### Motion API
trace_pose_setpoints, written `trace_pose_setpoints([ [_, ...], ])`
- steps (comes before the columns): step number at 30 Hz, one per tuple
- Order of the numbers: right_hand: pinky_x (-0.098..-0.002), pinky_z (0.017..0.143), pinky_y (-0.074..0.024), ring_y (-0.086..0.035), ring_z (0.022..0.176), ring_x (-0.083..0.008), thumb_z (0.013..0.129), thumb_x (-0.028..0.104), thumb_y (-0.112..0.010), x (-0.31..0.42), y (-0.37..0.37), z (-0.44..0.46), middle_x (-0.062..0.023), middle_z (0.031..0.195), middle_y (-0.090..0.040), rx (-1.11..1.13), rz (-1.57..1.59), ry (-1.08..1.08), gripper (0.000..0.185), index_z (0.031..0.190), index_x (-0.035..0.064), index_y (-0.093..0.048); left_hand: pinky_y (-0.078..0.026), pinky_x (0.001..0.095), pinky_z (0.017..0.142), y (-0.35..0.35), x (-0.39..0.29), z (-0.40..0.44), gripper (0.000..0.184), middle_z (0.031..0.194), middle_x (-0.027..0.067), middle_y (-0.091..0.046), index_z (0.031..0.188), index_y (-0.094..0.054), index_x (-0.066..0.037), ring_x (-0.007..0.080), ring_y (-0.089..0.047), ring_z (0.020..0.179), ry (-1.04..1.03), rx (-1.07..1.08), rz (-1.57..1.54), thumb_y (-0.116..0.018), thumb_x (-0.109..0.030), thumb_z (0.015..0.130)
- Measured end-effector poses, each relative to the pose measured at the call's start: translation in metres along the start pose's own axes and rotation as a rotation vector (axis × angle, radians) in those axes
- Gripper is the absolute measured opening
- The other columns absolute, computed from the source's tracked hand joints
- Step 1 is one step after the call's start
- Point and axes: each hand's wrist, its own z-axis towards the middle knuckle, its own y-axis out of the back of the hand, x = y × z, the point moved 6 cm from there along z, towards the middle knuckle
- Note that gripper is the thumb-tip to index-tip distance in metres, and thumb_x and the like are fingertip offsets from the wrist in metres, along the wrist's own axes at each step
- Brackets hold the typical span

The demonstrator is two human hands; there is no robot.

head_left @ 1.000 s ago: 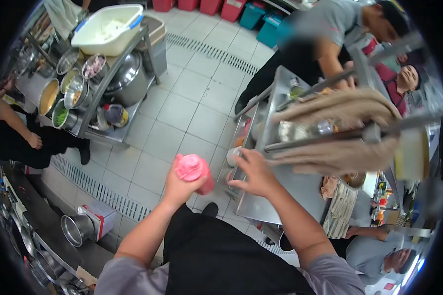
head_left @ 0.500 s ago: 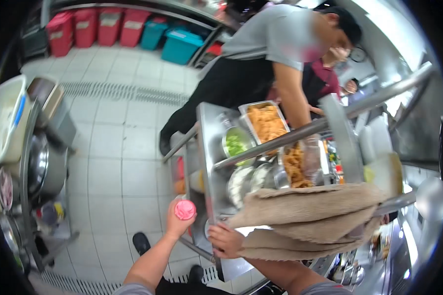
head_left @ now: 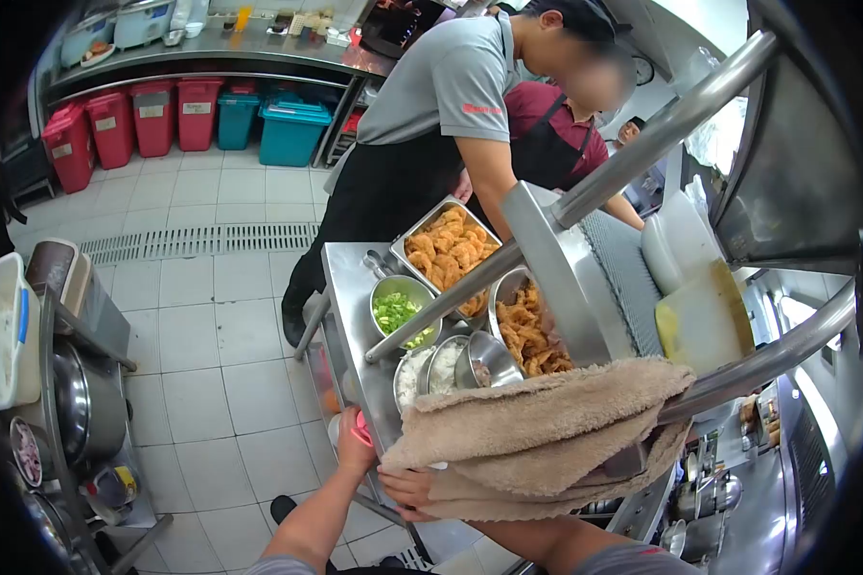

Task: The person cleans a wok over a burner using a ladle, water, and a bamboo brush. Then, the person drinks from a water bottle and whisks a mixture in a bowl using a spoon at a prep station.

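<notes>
Grasping pink bottle (head_left: pixel 361 428), lower centre, left hand (head_left: pixel 356 456) has not set it down; right hand (head_left: pixel 408 487) touches towel (head_left: pixel 547 417), grip unclear.

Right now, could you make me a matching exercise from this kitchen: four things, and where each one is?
1. pink item
2. brown towel
3. chopped greens
4. right hand

A. in a round metal bowl
B. in the left hand
C. at the towel's edge
D. draped over a metal rail

Pairs: 1-B, 2-D, 3-A, 4-C
</notes>
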Motion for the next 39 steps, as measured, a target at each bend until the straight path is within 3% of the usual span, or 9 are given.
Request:
trace_pose_setpoints([
  [6,-0.0440,0.106,-0.0373,-0.048,0.127,-0.0304,0.072,0.024,-0.069,-0.019,-0.070,-0.037,-0.0174,0.130,-0.054,0.040,0.232,-0.129,0.048,0.112,0.0000,-0.059,-0.050,0.0414,0.083,0.050,-0.016,-0.005,0.055,0.108,0.0184,-0.063,0.111,-0.056,-0.005,0.0358,-0.061,0.099,0.125,0.018,-0.021,-0.079,-0.027,0.066],
  [10,-0.0483,0.109,-0.0323,-0.046,0.128,-0.0320,0.068,0.022,-0.072,-0.005,-0.011,0.003,-0.0184,0.129,-0.054,0.086,0.099,-0.007,0.062,0.123,0.0000,-0.054,-0.052,0.0403,0.081,0.095,-0.032,-0.025,0.051,0.102,0.0147,-0.065,0.104,-0.060,-0.007,0.0328,-0.063,0.095,0.084,-0.005,0.119,-0.081,-0.030,0.063],
  [15,-0.0527,0.109,-0.0288,-0.039,0.133,-0.0332,0.070,0.029,-0.076,0.011,0.010,0.032,-0.0196,0.140,-0.044,-0.046,0.122,-0.225,0.082,0.138,-0.0006,-0.040,-0.051,0.0401,0.083,0.127,-0.028,-0.060,0.055,0.106,0.0136,-0.064,0.108,-0.059,-0.006,0.0325,-0.062,0.100,0.080,0.077,0.304,-0.080,-0.032,0.064],
  [19,-0.0538,0.112,-0.0241,-0.037,0.133,-0.0373,0.075,0.032,-0.075,0.050,-0.022,0.100,-0.0239,0.139,-0.043,-0.124,0.218,-0.254,0.078,0.136,-0.0025,-0.041,-0.051,0.0434,0.080,0.125,-0.015,-0.085,0.055,0.102,0.0150,-0.059,0.106,-0.055,-0.006,0.0365,-0.060,0.095,-0.119,0.052,0.378,-0.080,-0.027,0.062],
  [21,-0.0541,0.113,-0.0225,-0.033,0.136,-0.0398,0.074,0.029,-0.075,0.072,-0.049,0.105,-0.0249,0.142,-0.039,0.125,0.140,-0.168,0.075,0.135,-0.0015,-0.043,-0.051,0.0434,0.077,0.135,-0.015,-0.090,0.049,0.099,0.0148,-0.059,0.102,-0.056,-0.005,0.0365,-0.060,0.091,-0.243,-0.180,0.341,-0.079,-0.025,0.063],
  [23,-0.0555,0.113,-0.0220,-0.034,0.137,-0.0389,0.075,0.030,-0.075,0.078,-0.039,0.101,-0.0228,0.142,-0.041,0.165,0.149,-0.041,0.070,0.132,0.0019,-0.048,-0.051,0.0432,0.074,0.135,-0.008,-0.090,0.045,0.095,0.0140,-0.059,0.099,-0.056,-0.006,0.0360,-0.060,0.088,-0.165,-0.159,0.259,-0.078,-0.023,0.063],
  [29,-0.0540,0.110,-0.0265,-0.044,0.129,-0.0314,0.078,0.030,-0.067,0.028,-0.012,0.029,-0.0158,0.135,-0.050,0.188,-0.005,-0.197,0.048,0.118,0.0044,-0.061,-0.050,0.0417,0.077,0.090,-0.006,-0.064,0.044,0.094,0.0125,-0.059,0.095,-0.058,-0.006,0.0341,-0.059,0.090,-0.226,-0.066,0.070,-0.079,-0.025,0.061],
  [34,-0.0503,0.111,-0.0270,-0.049,0.125,-0.0276,0.075,0.029,-0.063,0.023,-0.017,0.019,-0.0104,0.120,-0.062,0.153,-0.034,-0.180,0.043,0.111,0.0059,-0.066,-0.044,0.0472,0.090,0.027,0.007,-0.026,0.065,0.109,0.0150,-0.055,0.110,-0.052,-0.007,0.0355,-0.054,0.107,-0.114,0.184,0.239,-0.083,-0.030,0.058],
  [39,-0.0506,0.111,-0.0248,-0.051,0.123,-0.0307,0.079,0.033,-0.057,0.016,-0.021,0.011,-0.0117,0.117,-0.063,0.125,0.008,-0.183,0.042,0.109,0.0045,-0.067,-0.047,0.0453,0.086,0.018,0.004,-0.001,0.056,0.104,0.0152,-0.056,0.104,-0.052,-0.007,0.0358,-0.057,0.101,-0.021,0.258,0.276,-0.081,-0.029,0.062],
])
